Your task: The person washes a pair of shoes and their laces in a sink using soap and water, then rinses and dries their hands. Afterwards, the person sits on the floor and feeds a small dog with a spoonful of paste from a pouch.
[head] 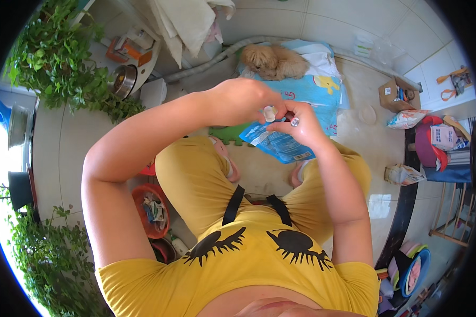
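My left hand (248, 99) reaches in from the left, its fingers closed around a small whitish object (269, 113), whose kind I cannot tell. Touching or almost touching it, my right hand (303, 121) grips the top edge of a blue printed plastic pouch (279, 143). A slim thing with a round shiny end (294, 121) also sticks out of the right hand. The pouch hangs tilted between my knees, and whether its top is open is hidden by the fingers. Beyond the hands, a curly tan dog (275, 61) lies on a blue printed cloth (321, 101).
Green foam mat (232, 134) lies under the pouch. Leafy plants (51, 59) and a metal bowl (124, 81) are at left; an orange basket (164, 198) stands beside my left leg. To the right are a cardboard box (390, 97), plastic bags (404, 174) and basins (418, 273).
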Motion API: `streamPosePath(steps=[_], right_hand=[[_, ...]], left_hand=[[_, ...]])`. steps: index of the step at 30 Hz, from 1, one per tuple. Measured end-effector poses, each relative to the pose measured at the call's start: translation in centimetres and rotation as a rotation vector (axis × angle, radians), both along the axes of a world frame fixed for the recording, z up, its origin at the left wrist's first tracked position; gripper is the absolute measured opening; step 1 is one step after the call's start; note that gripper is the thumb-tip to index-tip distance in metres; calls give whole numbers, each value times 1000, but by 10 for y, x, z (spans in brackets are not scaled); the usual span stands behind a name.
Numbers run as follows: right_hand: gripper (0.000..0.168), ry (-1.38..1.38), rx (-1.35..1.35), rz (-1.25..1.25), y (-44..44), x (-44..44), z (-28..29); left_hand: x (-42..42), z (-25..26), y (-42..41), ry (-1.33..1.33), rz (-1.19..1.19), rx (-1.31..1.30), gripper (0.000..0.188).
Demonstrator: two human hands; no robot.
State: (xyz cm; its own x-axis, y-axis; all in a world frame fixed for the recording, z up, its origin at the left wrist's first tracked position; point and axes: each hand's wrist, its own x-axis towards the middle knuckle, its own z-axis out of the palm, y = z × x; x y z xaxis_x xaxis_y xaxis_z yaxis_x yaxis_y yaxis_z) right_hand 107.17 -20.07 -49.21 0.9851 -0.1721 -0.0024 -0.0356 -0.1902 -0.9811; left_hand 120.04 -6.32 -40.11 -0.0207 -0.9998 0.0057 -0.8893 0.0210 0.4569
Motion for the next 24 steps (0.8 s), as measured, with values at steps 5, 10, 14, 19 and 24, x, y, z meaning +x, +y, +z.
streamPosePath(steps=[5, 10, 14, 19, 24], right_hand=[[28, -39, -168, -25, 11, 7, 4], [28, -66, -309, -82, 22, 11, 1], [28, -93, -148, -79, 28, 11, 1], [28, -32, -185, -111, 25, 10, -21], [30, -10, -220, -146, 26, 20, -40]], left_hand=[[-2, -2, 4, -154, 222, 204, 27], [32, 26, 51, -138, 680, 77, 43], [93, -27, 194, -97, 1140, -70, 33], [76, -187, 356, -204, 1549, 281, 13], [66, -275, 394, -407, 1504, 265, 10]])
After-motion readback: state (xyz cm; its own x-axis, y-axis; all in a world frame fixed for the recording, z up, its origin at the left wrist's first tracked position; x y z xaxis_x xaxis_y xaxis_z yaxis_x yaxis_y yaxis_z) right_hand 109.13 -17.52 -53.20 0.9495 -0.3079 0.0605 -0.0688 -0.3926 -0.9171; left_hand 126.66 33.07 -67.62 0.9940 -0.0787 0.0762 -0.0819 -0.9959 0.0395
